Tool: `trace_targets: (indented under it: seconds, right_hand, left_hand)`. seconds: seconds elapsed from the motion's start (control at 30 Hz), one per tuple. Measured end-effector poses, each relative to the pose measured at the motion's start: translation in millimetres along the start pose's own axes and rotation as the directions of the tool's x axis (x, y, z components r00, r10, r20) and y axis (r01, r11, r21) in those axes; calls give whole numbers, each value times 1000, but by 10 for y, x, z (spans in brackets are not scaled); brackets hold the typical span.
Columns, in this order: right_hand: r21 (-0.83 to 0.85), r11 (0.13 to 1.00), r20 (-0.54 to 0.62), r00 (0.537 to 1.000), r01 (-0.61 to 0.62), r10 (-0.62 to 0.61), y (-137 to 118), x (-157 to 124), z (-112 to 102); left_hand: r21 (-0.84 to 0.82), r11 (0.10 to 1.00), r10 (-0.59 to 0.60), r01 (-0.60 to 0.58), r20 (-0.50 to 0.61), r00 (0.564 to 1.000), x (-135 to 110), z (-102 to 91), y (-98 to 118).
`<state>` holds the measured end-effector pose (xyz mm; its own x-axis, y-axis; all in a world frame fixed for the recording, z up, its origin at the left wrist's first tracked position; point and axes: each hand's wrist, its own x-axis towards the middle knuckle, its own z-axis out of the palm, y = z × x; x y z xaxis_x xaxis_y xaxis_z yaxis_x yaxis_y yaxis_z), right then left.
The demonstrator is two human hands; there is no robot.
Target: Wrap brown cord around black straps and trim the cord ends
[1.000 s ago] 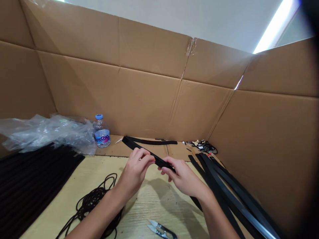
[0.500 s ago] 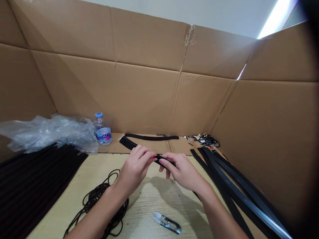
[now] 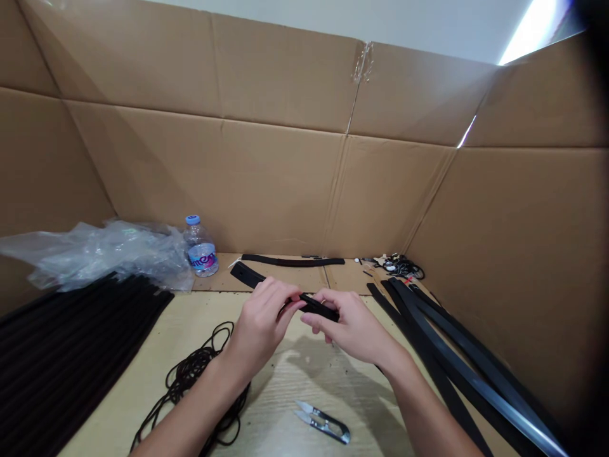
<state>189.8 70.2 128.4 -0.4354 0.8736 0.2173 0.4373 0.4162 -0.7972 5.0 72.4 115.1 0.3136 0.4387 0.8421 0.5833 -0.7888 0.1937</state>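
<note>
A long flat black strip (image 3: 247, 274) slants across the middle of the table, and both hands grip it. My left hand (image 3: 264, 320) pinches it from the left with curled fingers. Close beside it, my right hand (image 3: 351, 325) holds the strip's nearer stretch, fingers wrapped round it. The strip's far end points toward the back wall; its near part is hidden under my right hand and wrist.
A coil of black cord (image 3: 197, 374) lies left of my forearm. Small thread snips (image 3: 323, 422) lie near the front edge. Stacked black strips (image 3: 66, 343) and clear plastic (image 3: 104, 251) are left, a water bottle (image 3: 200, 252) behind, more strips (image 3: 457, 362) right. Cardboard walls (image 3: 285, 165) surround the table.
The view has tipped slightly lower and nearer. Both hands have stayed on the strip and drawn a little closer together; the strip has shifted only slightly.
</note>
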Motion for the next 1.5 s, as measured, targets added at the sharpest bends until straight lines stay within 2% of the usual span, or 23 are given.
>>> trace_targets:
  seconds: [0.27,0.57,1.07,1.5]
  right_hand:
    - [-29,999,-25,999,45,-45,39,10,-5]
    - [-54,998,-28,999,28,-29,32,7,-37]
    - [-113,994,-115,993,14,-27,48,32,15]
    - [-160,987,-86,996,10,-24,14,20,2]
  left_hand:
    - [7,1000,5,-5,13,1000,-11,1,-11]
    - [-16,1000,13,-12,26,1000,-25,14,-29]
    - [-8,1000,28,-27,38,999,-33,4,-12]
    - [14,997,77,-78,69,995,-38,14,-43]
